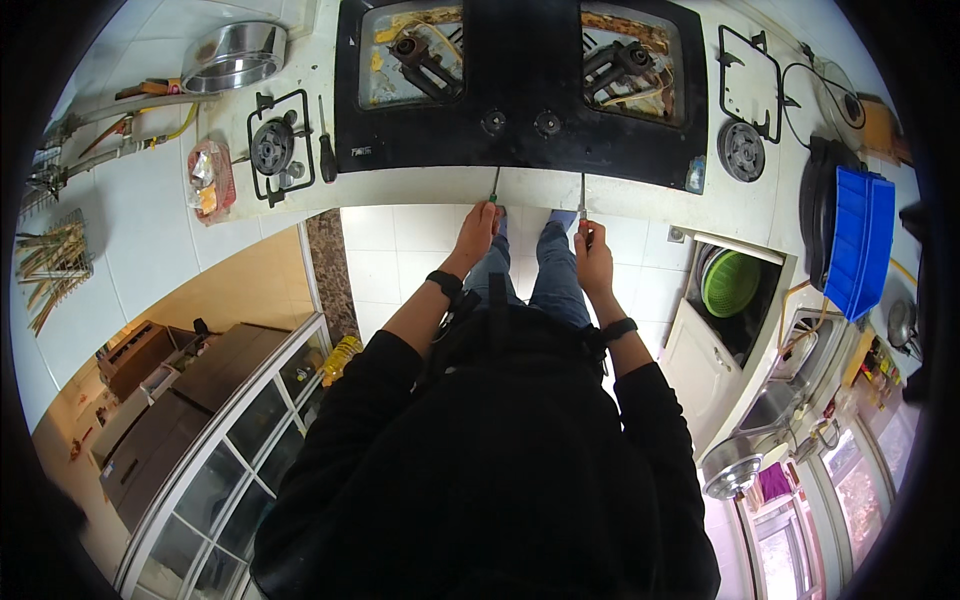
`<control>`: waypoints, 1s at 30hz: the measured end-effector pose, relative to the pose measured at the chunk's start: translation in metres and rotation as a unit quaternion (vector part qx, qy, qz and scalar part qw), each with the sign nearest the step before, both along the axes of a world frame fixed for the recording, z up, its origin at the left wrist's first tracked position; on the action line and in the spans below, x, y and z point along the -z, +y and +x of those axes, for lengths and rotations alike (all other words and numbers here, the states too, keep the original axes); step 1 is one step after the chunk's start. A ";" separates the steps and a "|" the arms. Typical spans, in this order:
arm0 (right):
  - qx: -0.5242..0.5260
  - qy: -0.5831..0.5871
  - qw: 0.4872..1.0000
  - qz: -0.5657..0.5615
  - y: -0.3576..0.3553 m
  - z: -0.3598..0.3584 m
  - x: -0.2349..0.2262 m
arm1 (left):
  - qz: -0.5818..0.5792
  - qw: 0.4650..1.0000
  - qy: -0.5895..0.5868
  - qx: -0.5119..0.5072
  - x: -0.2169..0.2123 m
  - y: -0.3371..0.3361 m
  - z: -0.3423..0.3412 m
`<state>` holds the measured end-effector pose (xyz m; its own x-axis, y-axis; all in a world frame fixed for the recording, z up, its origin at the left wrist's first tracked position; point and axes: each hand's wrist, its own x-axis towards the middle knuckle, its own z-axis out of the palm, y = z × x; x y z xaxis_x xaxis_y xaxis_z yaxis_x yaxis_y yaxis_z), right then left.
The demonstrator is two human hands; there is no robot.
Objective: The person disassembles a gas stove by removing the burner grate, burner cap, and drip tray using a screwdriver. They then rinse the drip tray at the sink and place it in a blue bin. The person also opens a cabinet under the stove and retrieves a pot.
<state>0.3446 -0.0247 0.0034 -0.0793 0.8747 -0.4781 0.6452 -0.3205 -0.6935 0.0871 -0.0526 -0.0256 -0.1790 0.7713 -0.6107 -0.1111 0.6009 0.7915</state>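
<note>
Taking the black glass stove top (520,90) on the white counter as the landmark: far to its left a shiny steel bowl (233,57) sits at the counter's back, showing nothing inside. Below that lies a small clear packet (210,178) with red and yellow contents. Just left of the stove rest one black pan support (281,150) with a round burner cap inside its frame, and one dark-handled screwdriver (326,155) lying loose.

The stove has two openings with bare burners and two knob holes between them.

At its front edge, the left hand (476,235) has its fingers closed around a green-handled screwdriver (494,186), tip at the stove's edge. The right hand (592,255) is wrapped likewise about a red-handled screwdriver (582,205), also pointing up at that edge. That makes three screwdrivers.

Right of the stove lie a second pan support (750,70) and one burner cap (741,150). Further right a blue plastic tray (860,240) leans on a dark pan. Below, an open cabinet holds a green colander (730,283).
</note>
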 end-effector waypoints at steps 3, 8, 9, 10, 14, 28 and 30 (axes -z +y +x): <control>0.008 0.028 0.999 -0.018 0.005 -0.001 0.007 | 0.010 0.999 0.034 -0.003 -0.001 0.002 0.006; 0.013 0.122 0.992 -0.031 0.007 0.005 0.029 | -0.041 0.992 -0.105 -0.050 -0.003 0.003 0.013; 0.030 0.137 0.988 -0.061 0.007 0.006 0.033 | -0.048 0.987 -0.140 -0.064 -0.003 0.002 0.014; 0.021 0.171 0.984 -0.041 0.008 0.007 0.035 | -0.053 0.980 -0.177 -0.074 -0.004 0.002 0.015; 0.022 0.150 0.987 -0.043 0.008 0.003 0.038 | -0.011 0.995 -0.082 -0.050 -0.005 0.004 0.019; -0.034 -0.012 0.998 -0.048 0.031 0.028 0.018 | -0.064 0.998 0.017 -0.020 0.002 0.005 0.005; -0.011 0.020 0.998 -0.056 0.031 0.026 0.020 | -0.055 0.998 0.031 -0.018 0.006 0.003 0.005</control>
